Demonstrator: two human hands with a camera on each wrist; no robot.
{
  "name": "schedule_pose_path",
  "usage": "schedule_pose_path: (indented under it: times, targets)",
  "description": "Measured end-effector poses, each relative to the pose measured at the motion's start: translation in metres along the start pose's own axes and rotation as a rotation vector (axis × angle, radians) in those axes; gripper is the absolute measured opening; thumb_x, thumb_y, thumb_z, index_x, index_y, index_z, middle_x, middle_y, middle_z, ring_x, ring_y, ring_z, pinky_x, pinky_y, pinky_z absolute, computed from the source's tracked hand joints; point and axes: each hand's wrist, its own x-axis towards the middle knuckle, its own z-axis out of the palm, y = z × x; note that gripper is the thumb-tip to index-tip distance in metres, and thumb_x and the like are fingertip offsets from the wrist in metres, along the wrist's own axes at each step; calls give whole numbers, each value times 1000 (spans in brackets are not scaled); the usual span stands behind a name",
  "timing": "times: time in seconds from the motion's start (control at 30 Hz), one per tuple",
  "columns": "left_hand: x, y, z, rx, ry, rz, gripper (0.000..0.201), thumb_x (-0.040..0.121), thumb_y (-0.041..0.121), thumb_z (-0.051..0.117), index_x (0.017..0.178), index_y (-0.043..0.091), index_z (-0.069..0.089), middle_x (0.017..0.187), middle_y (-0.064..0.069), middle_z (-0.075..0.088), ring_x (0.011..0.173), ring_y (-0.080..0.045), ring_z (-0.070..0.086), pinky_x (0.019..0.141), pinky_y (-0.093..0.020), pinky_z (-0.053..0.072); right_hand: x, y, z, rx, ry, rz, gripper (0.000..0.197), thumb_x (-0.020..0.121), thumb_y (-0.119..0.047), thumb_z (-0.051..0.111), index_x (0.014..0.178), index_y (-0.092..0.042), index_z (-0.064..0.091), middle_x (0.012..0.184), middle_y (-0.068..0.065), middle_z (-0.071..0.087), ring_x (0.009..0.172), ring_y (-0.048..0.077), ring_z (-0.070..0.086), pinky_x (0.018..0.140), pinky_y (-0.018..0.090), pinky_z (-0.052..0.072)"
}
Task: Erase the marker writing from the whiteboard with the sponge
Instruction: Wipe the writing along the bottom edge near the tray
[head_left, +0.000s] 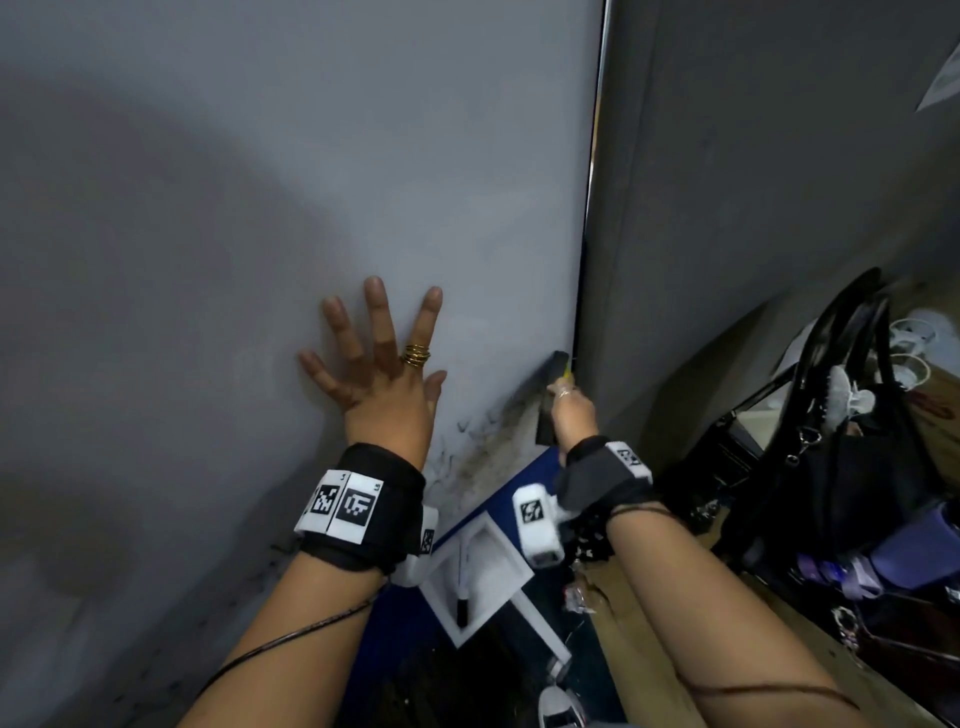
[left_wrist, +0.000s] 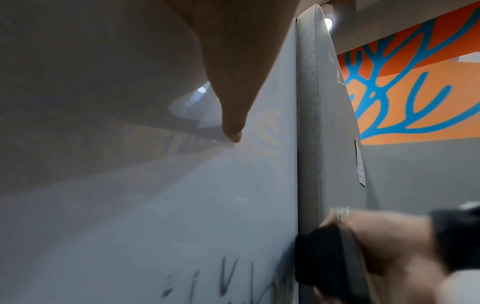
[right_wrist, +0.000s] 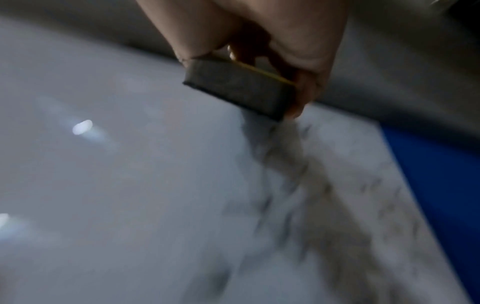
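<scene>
Right hand gripping upright sponge

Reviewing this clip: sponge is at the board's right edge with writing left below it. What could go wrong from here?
1. The sponge in the right hand sits at the whiteboard edge; a stroke may slip onto the grey panel.
2. It looks ink-darkened, so the marker writing may smear.
3. The left hand, flat on the board, could pick up residue.

Whiteboard stands upright on my end, smeared marker writing at its lower right corner. Below it a white tray holds a black marker. Wooden desk right of that, small clutter on it.
</scene>
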Motion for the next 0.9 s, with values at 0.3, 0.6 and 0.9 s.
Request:
schedule_pose_path:
  times: [0.3,0.6,0.9]
  targets:
    - [-3,-6,-4,38,-35,41,102,77,57,62,148,40,-9,145,-14,-43,130,-43,-39,97,-70,3,-29,38,16,12,-167,134,21,94,-18,47,95,-3,62,96,7,57,94,21,51,86,34,42]
    - [-4,-14,-14,101,-59,114,109,71,45,70,149,39,-6,145,-14,-42,135,-46,-25,103,-69,-1,-7,41,16,-19,-90,40,29,88,-28,51,108,-10,60,99,10,56,93,22,52,88,37,44]
    - [-87,-99,-21,209,-46,138,99,71,17,60,152,29,3,155,-13,-24,141,-34,-24,105,-57,-23,-108,62,56,-35,-291,104,18,96,-14,46,82,-9,56,74,1,55,71,17,53,62,21,44]
